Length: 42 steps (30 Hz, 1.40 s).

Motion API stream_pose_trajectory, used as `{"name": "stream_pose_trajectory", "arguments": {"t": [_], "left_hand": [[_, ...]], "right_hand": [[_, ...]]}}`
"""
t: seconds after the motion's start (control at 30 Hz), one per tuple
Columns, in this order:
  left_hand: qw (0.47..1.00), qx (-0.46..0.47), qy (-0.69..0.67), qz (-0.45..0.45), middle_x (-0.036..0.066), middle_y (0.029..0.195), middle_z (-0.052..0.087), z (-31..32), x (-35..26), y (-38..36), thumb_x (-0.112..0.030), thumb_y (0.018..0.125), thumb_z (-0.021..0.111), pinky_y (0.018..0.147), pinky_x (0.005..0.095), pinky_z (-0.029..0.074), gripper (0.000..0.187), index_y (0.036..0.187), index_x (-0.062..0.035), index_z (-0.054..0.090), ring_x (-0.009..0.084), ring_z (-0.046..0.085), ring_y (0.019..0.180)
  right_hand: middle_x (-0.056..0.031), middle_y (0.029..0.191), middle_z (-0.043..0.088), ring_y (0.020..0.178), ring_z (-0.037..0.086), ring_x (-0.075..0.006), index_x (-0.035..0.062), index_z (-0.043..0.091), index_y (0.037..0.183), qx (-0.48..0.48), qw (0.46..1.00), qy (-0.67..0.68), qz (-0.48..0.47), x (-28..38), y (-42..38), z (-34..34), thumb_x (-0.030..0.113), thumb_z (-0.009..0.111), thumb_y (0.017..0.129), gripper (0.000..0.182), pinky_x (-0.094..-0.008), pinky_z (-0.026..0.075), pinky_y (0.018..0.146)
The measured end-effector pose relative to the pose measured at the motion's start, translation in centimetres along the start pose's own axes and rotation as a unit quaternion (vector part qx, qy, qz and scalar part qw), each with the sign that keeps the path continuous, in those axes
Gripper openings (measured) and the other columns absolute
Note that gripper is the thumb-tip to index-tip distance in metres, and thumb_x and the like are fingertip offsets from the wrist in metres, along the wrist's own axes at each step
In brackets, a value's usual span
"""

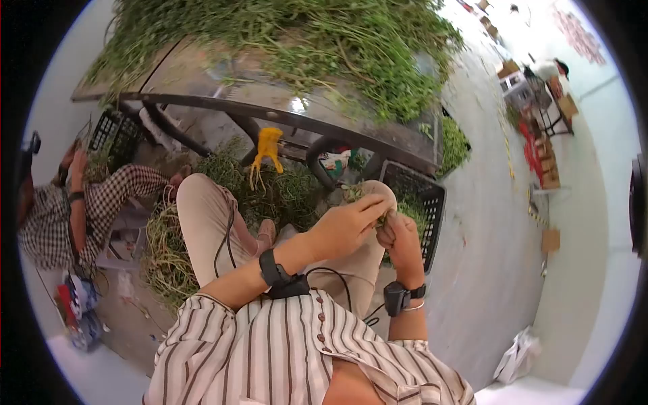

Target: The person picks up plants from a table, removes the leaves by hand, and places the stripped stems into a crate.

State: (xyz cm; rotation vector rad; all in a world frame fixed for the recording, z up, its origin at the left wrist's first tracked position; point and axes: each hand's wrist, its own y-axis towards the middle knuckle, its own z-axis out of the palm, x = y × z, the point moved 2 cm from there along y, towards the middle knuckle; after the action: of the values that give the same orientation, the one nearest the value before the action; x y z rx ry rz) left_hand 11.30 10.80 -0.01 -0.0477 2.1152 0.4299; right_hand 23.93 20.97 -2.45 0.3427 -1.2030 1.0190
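Observation:
Over my knee, my left hand (342, 228) is closed in a pinch, its fingertips meeting those of my right hand. My right hand (399, 237) is also closed, with thumb and fingers pressed together. A little leafy green (352, 194) shows beside the left fingers, and a bit of green stem shows between the two hands. Most of what they grip is hidden by the fingers. Just past my right hand stands a black plastic crate (433, 209) with leafy greens in it. A large heap of leafy green stems (364, 57) covers much of the table.
The table's dark edge (283, 116) runs across ahead of me, with a yellow bundle of strands (268, 147) hanging from it. Cut stems (169, 260) lie on the floor by my leg. At left sits another person (101, 209) near a black crate (115, 135). A black cable (226, 239) crosses my lap.

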Motion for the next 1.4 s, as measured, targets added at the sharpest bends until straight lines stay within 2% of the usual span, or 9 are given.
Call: {"name": "stream_pose_trajectory", "arguments": {"t": [0.23,0.5,0.73,0.93,1.13,1.2,1.23,1.33,1.4], "left_hand": [[0.998,-0.049,0.004,-0.029,0.012,0.113,0.055,-1.4,0.8,-2.7,-0.003,0.082,0.055,0.072,0.0365,0.05,0.039,0.121,-0.0047,0.054,0.0322,0.06,0.089],[0.974,-0.156,0.167,-0.002,0.007,0.084,0.055,-2.8,2.1,-4.7,-0.009,0.077,0.062,0.06,0.0355,0.05,0.016,0.092,-0.0046,0.06,0.0262,0.058,0.074],[0.961,-0.147,0.234,0.007,0.006,0.075,0.052,-3.0,1.9,-5.4,-0.013,0.077,0.062,0.055,0.0348,0.049,0.009,0.082,-0.0063,0.059,0.0252,0.057,0.068],[0.976,-0.187,0.089,-0.064,0.011,0.071,0.052,-3.4,1.8,-5.5,-0.012,0.079,0.057,0.054,0.035,0.045,0.008,0.078,-0.0044,0.058,0.0292,0.055,0.063],[0.954,-0.245,-0.101,-0.136,0.009,0.071,0.055,-4.3,2.7,-5.6,-0.011,0.083,0.052,0.054,0.0281,0.039,0.013,0.079,-0.0012,0.06,0.0153,0.049,0.058],[0.907,-0.245,-0.243,-0.241,0.002,0.07,0.056,-4.9,3.9,-5.8,-0.015,0.087,0.052,0.053,0.024,0.036,0.017,0.083,-0.0016,0.062,0.0069,0.046,0.059],[0.906,-0.245,-0.243,-0.245,0.002,0.07,0.056,-5.2,4.1,-5.7,-0.015,0.087,0.052,0.053,0.024,0.036,0.017,0.083,-0.0016,0.062,0.0069,0.046,0.059],[0.824,-0.356,-0.368,-0.242,-0.005,0.065,0.046,-6.4,5.1,-5.9,-0.023,0.092,0.053,0.05,0.0204,0.031,0.019,0.09,-0.0069,0.063,0.0033,0.038,0.055],[0.818,-0.354,-0.366,-0.268,-0.006,0.064,0.043,-7.5,5.0,-6.5,-0.024,0.092,0.053,0.049,0.0203,0.028,0.019,0.091,-0.0069,0.063,0.003,0.036,0.055]], "right_hand": [[0.0072,0.056,0.033,0.047,0.027,-0.0034,0.0108,0.043,0.065,0.038,0.998,-0.029,0.034,-0.3,1.3,2.9,0.03,0.05,0.096,0.037,-0.0207,0.02,0.042],[0.0074,0.059,0.041,0.049,0.03,-0.0016,0.0065,0.053,0.068,0.045,0.99,-0.134,0.008,-0.8,2.3,6.4,0.024,0.053,0.095,0.032,-0.0207,0.021,0.043],[0.0085,0.061,0.039,0.056,0.03,-0.0006,0.0058,0.05,0.066,0.052,0.971,-0.222,-0.07,-1.0,2.7,7.2,0.018,0.051,0.095,0.031,-0.021,0.023,0.047],[0.0085,0.061,0.04,0.057,0.031,-0.0009,0.0047,0.05,0.068,0.041,0.975,-0.207,-0.075,-0.8,2.2,8.4,0.02,0.051,0.095,0.031,-0.0213,0.025,0.048],[0.0067,0.057,0.04,0.051,0.033,-0.0022,0.007,0.047,0.065,0.054,0.986,-0.14,-0.072,-1.0,2.8,9.2,0.024,0.051,0.096,0.035,-0.0211,0.026,0.047],[0.0055,0.055,0.04,0.048,0.034,-0.0033,0.0081,0.045,0.064,0.056,0.991,-0.089,-0.076,-1.0,2.9,9.5,0.024,0.052,0.095,0.036,-0.0209,0.026,0.046],[0.0055,0.055,0.04,0.048,0.034,-0.0033,0.0081,0.045,0.064,0.057,0.992,-0.088,-0.072,-1.1,3.1,9.5,0.024,0.052,0.095,0.036,-0.0209,0.026,0.046],[0.0048,0.055,0.04,0.048,0.034,-0.0046,0.0068,0.044,0.063,0.059,0.994,-0.041,-0.077,-1.4,4.2,8.9,0.023,0.051,0.095,0.036,-0.0213,0.027,0.046],[0.0022,0.061,0.05,0.052,0.044,-0.0063,0.0023,0.056,0.077,0.128,0.965,-0.218,-0.066,-2.1,5.0,9.0,0.02,0.05,0.095,0.026,-0.0211,0.034,0.047]]}}
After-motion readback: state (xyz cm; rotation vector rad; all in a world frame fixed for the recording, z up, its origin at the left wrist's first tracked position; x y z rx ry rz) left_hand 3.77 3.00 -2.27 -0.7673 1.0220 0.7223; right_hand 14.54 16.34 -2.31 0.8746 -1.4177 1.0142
